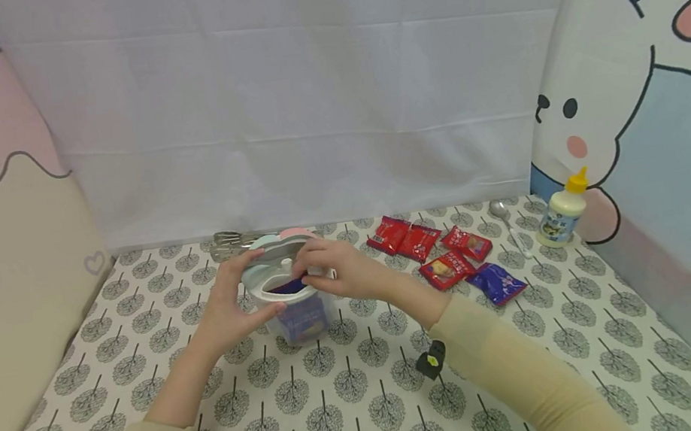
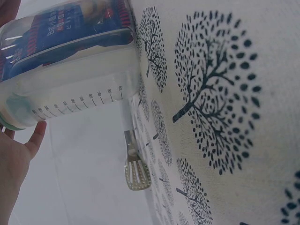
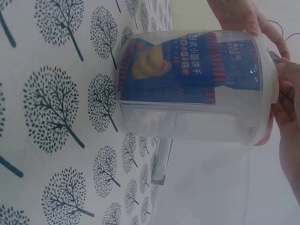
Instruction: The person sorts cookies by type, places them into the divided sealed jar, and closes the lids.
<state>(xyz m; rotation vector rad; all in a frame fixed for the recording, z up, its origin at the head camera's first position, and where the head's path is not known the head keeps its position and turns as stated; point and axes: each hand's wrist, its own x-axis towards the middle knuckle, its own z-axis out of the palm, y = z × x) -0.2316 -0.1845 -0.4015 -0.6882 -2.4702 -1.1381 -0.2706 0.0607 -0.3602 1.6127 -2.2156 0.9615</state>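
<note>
A clear plastic storage jar with a measuring scale stands upright on the cloth, its pale flip-top lid raised at the back. My left hand grips the jar's top from the left, thumb at the front rim and fingers behind at the raised flap. At the oval opening, my right hand pinches a dark blue biscuit packet that sits partly inside. Through the wall shows another blue biscuit packet with a biscuit picture. My right fingertips are partly hidden by the hand itself.
Several red snack packets and one blue packet lie to the right. Beyond them are a spoon and a yellow-capped bottle. Behind the jar lie metal utensils, including a slotted turner. Curtains enclose the patterned tablecloth.
</note>
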